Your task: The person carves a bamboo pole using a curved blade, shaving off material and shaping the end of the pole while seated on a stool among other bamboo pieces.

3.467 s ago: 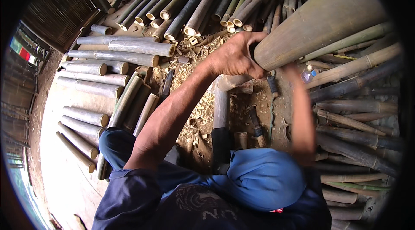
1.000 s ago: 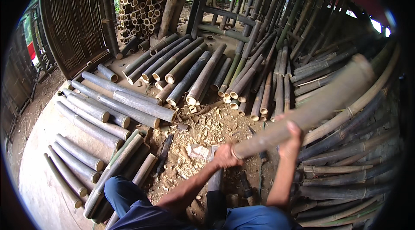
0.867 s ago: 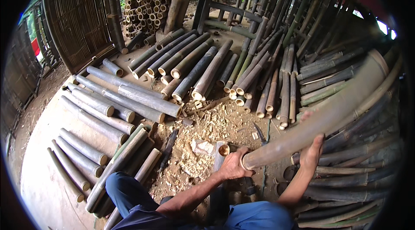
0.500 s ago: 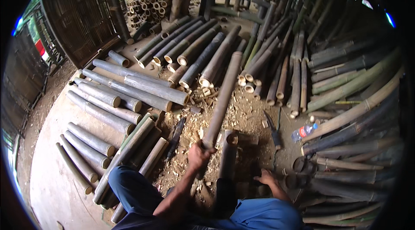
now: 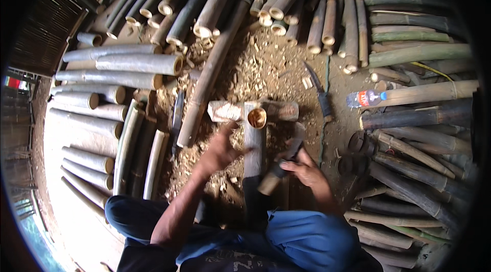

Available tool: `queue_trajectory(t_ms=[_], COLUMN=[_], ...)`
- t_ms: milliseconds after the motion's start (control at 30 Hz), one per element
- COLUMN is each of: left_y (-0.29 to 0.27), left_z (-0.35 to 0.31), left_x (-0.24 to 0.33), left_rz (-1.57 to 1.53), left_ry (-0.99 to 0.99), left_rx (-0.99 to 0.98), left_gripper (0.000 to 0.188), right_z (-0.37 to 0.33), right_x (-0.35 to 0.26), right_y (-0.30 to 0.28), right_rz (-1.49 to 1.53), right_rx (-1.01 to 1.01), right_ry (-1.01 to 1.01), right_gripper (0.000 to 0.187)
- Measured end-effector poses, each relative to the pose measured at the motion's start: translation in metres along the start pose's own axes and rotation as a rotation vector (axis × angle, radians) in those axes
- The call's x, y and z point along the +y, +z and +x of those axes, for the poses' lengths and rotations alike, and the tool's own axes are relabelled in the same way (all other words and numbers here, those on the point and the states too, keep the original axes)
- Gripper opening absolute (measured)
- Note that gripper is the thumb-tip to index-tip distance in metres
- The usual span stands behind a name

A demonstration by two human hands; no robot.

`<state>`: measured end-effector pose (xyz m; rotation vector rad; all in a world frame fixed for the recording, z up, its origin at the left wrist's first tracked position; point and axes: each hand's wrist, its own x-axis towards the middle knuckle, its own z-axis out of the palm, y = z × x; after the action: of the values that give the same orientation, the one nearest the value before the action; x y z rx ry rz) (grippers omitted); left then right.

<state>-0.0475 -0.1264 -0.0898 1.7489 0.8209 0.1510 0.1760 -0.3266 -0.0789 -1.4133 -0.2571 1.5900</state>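
Long pole: now lying on the ground among the shavings, no longer being held up by both hands as it was a second ago; its near end is resting just left of the block.
Upright bamboo piece: standing between the knees, hollow top showing, against a short cross log.
Left hand: fingers spread and empty, reaching toward the upright piece, just short of it.
Right hand: fingers curling around a chopping tool's handle, so cutting appears to be starting.
Knife: lying apart on the dirt.
Bottle: lying further right.
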Motion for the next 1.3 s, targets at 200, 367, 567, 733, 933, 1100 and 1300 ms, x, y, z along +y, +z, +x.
queue_trajectory(t_ms=[200,367,567,733,933,1100,1300], left_y=[0.023,-0.034,-0.106,-0.11,0.002,0.107,0.077], left_z=[-0.083,-0.034,0.07,0.07,-0.026,-0.032,-0.06], left_x=[0.047,0.077,0.111,0.047,0.028,0.049,0.027], left_rz=[0.325,0.857,0.942,0.456,0.026,-0.129,-0.179], left_ry=[-0.275,-0.172,0.07,-0.345,-0.446,-0.629,-0.546], left_rx=[-0.059,-0.246,-0.518,-0.742,-0.303,-0.022,-0.007], left_gripper=[0.059,0.029,0.012,0.035,0.029,0.054,0.067], right_z=[0.044,0.083,0.093,0.107,0.107,0.118,0.093], right_x=[0.012,0.031,0.004,-0.011,0.0,-0.004,-0.006], right_y=[0.073,0.086,0.102,0.108,0.059,0.022,0.053], right_rz=[0.297,0.702,1.066,0.849,0.162,-0.384,-0.386], right_rx=[-0.048,-0.126,-0.268,-0.076,-0.041,-0.054,0.044], right_ry=[0.151,0.208,0.18,0.26,0.288,0.19,0.167], right_gripper=[0.033,0.03,0.029,0.028,0.026,0.035,0.032])
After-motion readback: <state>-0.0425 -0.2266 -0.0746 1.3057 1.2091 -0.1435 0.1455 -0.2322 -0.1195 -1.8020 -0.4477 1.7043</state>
